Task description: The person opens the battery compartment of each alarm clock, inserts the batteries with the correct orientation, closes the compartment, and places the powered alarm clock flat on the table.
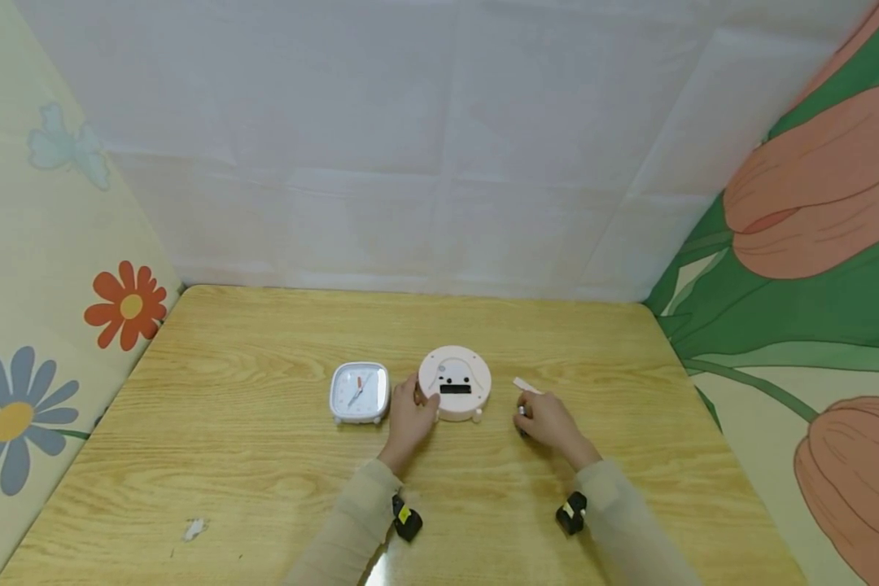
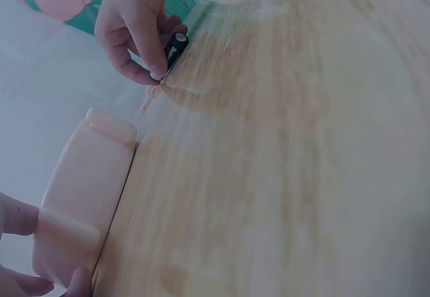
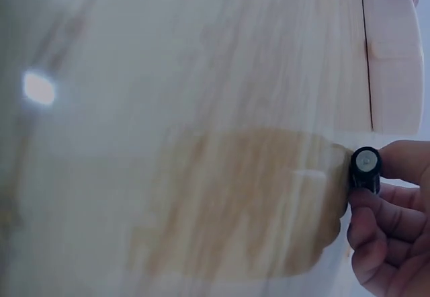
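A round pale pink clock (image 1: 448, 364) lies with its back facing up, a dark rectangular battery slot (image 1: 455, 389) in that back. What is inside the slot cannot be made out. My left hand (image 1: 412, 419) grips the clock's left side, thumb on top near the slot. To the right of the clock, my right hand (image 1: 553, 423) pinches a black battery (image 3: 366, 161) between thumb and fingers, low over the table. One silvery end of the battery shows in the right wrist view. Just beyond that hand is a small pale strip (image 1: 525, 384), partly covered by the fingers.
Left of my left hand, close by, is a white square clock (image 1: 360, 393) with its face up. A wood-grain table (image 1: 264, 488) carries everything, with a whitish worn patch (image 1: 194, 529) at its front left. Behind it hangs a white cloth (image 1: 381, 163).
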A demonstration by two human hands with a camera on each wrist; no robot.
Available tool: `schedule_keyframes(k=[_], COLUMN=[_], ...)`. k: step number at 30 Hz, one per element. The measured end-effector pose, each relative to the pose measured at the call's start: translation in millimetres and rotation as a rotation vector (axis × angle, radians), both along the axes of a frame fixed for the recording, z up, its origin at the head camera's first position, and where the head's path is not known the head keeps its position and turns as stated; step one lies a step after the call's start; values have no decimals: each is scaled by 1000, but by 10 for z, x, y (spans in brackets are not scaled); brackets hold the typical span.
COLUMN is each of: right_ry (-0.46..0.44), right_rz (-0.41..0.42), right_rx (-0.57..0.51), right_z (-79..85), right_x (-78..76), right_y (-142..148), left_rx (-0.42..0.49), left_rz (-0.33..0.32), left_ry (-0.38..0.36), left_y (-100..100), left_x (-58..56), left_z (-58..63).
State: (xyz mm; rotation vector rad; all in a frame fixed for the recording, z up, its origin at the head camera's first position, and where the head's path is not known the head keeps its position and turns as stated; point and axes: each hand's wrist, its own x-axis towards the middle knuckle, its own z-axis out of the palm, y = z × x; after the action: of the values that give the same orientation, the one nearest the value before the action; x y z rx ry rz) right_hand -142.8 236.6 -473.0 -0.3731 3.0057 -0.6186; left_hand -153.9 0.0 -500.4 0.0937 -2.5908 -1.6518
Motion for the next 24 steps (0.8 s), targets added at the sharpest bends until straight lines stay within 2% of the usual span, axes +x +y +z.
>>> schedule_keyframes(k=[5,12,17,24], right_ry=[15,-9,-7,-5], right_rz=[-8,-64,-89,-151], right_rx=[-31,-92,-128,-233], right_z=[-6,16,49,130], right_x=[3,-22,-59,-79], right_y=[-8,-37,-79,-186], left_rx=[0,-3,11,9], left_rz=[-3,-7,-8,-9], left_ry=[0,6,-21,-18], left_y=[-2,-8,-8,-10], left_x=[-4,-8,-14,-8], left_z=[-9,-24,-26,-9])
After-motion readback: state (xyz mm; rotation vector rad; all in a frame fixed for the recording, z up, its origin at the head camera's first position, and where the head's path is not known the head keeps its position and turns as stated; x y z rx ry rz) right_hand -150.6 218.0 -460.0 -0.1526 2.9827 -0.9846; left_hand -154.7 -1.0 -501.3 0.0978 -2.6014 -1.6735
